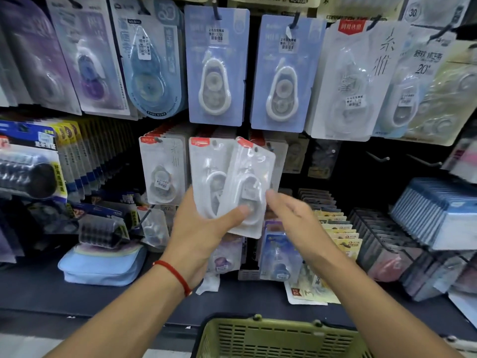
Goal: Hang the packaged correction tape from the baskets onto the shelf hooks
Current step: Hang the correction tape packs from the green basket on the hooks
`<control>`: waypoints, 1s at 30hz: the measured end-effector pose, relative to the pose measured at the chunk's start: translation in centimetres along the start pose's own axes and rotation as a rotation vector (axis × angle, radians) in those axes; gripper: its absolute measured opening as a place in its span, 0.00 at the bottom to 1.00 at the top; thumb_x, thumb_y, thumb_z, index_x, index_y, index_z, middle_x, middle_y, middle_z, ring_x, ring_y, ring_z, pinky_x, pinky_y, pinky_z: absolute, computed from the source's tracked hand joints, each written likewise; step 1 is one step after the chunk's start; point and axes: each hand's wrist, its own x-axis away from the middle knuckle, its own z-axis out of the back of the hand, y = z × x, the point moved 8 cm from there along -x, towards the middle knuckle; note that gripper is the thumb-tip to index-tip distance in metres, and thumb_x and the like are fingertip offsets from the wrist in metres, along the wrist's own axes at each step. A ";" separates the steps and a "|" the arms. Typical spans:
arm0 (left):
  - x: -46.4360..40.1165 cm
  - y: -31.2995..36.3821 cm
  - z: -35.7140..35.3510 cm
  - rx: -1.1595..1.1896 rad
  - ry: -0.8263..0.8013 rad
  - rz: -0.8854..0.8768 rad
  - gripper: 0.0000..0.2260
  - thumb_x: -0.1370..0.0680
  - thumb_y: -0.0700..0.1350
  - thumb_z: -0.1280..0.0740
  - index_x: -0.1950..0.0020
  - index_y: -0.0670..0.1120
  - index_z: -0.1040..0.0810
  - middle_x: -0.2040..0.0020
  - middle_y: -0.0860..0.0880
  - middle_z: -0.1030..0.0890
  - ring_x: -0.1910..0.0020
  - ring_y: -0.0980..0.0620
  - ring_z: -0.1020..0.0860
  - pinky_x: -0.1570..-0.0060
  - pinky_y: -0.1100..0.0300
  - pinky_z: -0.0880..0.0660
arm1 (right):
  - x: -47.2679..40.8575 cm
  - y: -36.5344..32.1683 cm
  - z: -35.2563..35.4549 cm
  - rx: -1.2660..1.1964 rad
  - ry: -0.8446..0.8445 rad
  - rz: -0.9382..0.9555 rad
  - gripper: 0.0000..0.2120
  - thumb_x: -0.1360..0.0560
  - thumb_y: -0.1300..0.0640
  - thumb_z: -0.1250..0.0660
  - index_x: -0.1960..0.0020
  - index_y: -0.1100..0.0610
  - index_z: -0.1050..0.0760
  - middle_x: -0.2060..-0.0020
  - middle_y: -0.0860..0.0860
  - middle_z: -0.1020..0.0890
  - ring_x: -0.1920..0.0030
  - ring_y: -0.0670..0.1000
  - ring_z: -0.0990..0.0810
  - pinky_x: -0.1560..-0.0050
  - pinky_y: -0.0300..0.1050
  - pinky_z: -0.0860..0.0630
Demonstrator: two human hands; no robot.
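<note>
My left hand (206, 228) holds two white correction tape packs with red tops, fanned apart: one pack (206, 166) behind and a front pack (251, 187) under my thumb. My right hand (291, 215) hovers just right of the front pack with fingers extended, blurred, gripping nothing. A matching pack (162, 169) hangs on a hook to the left. Two bare hooks (379, 157) stick out at the right of the lower row. The green basket (278, 337) sits at the bottom edge.
The upper row carries hanging blue packs (215, 65) and white packs (348, 81). A light blue pouch (103, 264) lies on the shelf ledge at the left. Racks of carded items (387, 236) fill the right. Loose packs (281, 257) stand behind my hands.
</note>
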 end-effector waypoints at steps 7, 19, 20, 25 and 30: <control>0.2 -1.1 -0.7 -0.012 0.006 0.061 0.20 0.25 0.43 0.22 0.35 0.51 0.22 0.44 0.48 0.13 0.48 0.46 0.12 0.58 0.45 0.14 | 0.5 0.1 0.2 -0.178 0.130 0.025 0.09 0.19 0.55 0.28 0.40 0.57 0.21 0.49 0.52 0.11 0.47 0.53 0.12 0.43 0.52 0.17; 0.1 0.2 2.0 -0.031 0.234 -0.022 0.12 0.20 0.37 0.33 0.41 0.53 0.22 0.48 0.49 0.17 0.58 0.53 0.17 0.70 0.52 0.18 | 0.7 0.1 2.6 0.041 0.355 0.053 0.20 0.21 0.38 0.29 0.34 0.46 0.22 0.43 0.43 0.14 0.44 0.46 0.15 0.39 0.58 0.19; 0.1 0.3 2.0 -0.042 0.236 -0.030 0.11 0.20 0.37 0.33 0.42 0.53 0.22 0.48 0.48 0.18 0.60 0.52 0.17 0.72 0.53 0.19 | 0.8 0.2 2.8 0.138 0.381 0.031 0.26 0.22 0.36 0.30 0.29 0.46 0.27 0.37 0.42 0.18 0.39 0.45 0.18 0.37 0.57 0.20; 0.3 -0.9 -0.2 0.001 0.062 0.039 0.11 0.20 0.37 0.31 0.42 0.51 0.25 0.50 0.48 0.16 0.59 0.44 0.14 0.75 0.54 0.21 | 1.0 -1.0 0.9 0.170 0.236 0.121 0.14 0.19 0.42 0.32 0.37 0.47 0.21 0.45 0.39 0.17 0.45 0.40 0.20 0.42 0.47 0.23; 0.3 -2.5 -2.2 -0.072 -0.058 0.098 0.17 0.19 0.38 0.29 0.32 0.51 0.25 0.48 0.49 0.14 0.51 0.52 0.13 0.64 0.52 0.15 | 1.0 -0.2 -0.5 -0.115 0.167 0.061 0.08 0.18 0.53 0.30 0.39 0.51 0.19 0.50 0.47 0.11 0.49 0.48 0.12 0.42 0.56 0.17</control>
